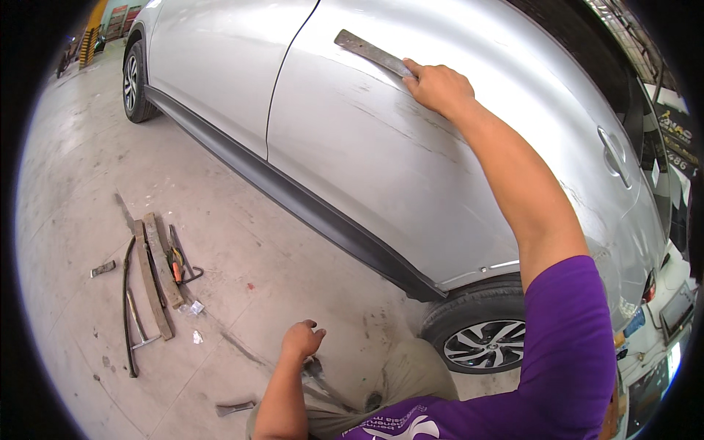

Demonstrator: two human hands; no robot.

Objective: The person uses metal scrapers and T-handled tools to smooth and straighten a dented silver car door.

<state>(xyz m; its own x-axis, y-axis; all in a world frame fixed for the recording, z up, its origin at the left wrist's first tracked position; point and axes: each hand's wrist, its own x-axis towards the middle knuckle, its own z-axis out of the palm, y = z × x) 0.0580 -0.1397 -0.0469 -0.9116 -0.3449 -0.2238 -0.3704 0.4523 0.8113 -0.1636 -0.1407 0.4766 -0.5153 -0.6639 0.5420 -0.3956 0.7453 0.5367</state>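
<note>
My right hand (442, 88) reaches up to the silver car's rear door (352, 154), its fingers closed round one end of a flat grey metal bar (370, 53). The bar lies along the upper part of the panel, its free end pointing up and left. Dark scuffs and scratch lines mark the door below it. Low in front of me, my left hand (301, 341) hangs near my knee, loosely curled with thumb and a finger apart. Nothing shows between those fingers. A dark object just under that hand is too hidden to name.
On the floor to the left lie wooden strips (152, 282), a long curved bar (127, 308), a hammer (139, 326) and an orange-handled tool (176, 271). A small metal block (103, 269) sits beside them. The rear wheel (484, 334) stands close by my right side.
</note>
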